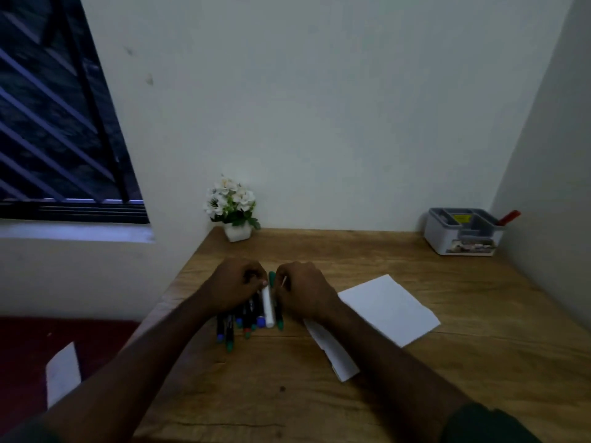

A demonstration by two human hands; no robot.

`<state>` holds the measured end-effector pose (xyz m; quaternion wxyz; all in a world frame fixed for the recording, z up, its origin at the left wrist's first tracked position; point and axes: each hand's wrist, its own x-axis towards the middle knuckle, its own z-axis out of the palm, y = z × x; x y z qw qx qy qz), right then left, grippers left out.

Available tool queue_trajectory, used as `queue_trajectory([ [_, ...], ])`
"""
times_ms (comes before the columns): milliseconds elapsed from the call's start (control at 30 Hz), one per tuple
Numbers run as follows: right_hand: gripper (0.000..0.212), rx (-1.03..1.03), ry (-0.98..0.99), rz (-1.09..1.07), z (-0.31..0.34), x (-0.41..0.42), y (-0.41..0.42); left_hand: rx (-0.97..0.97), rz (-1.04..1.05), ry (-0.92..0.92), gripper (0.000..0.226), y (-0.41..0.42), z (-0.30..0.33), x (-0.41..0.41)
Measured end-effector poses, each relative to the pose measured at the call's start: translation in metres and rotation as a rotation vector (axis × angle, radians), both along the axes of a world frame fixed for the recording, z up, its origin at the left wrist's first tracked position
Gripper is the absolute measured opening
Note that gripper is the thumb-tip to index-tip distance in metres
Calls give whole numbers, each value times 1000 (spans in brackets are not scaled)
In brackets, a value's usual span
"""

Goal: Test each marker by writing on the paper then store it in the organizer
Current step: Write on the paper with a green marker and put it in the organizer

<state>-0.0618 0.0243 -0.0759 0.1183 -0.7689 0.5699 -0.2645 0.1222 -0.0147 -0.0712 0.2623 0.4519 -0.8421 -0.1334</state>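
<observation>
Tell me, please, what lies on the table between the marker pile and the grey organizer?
In the head view, the white paper lies between the markers and the organizer; past the paper, only bare wooden table.

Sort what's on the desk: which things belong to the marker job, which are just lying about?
Job: markers, paper, organizer, left hand and right hand at the markers.
Lying about: flower pot, window.
</observation>
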Motion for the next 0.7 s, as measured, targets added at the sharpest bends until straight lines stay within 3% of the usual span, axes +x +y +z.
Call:
queue_trajectory([
  [233, 12, 108, 38, -139, 5, 17, -10, -54, 61, -73, 23, -2, -11, 11],
  [367, 25, 134, 103, -184, 6, 24, -15, -57, 34, -4, 17, -4, -9, 10],
  [467, 26, 194, -232, -195, 14, 22, -17, -87, 48, 129, 17, -7, -7, 6],
  [567, 20, 304, -555, -130, 31, 8, -10, -71, 55, 352, 36, -7, 0, -2],
  [633, 21, 308, -503, -70, 40, -6, -2, -52, -8, 431, 38, -7, 6, -11],
  [700, 24, 151, -277, -13, 39, -26, 1, -33, -90, 473, 29, -5, 10, -24],
])
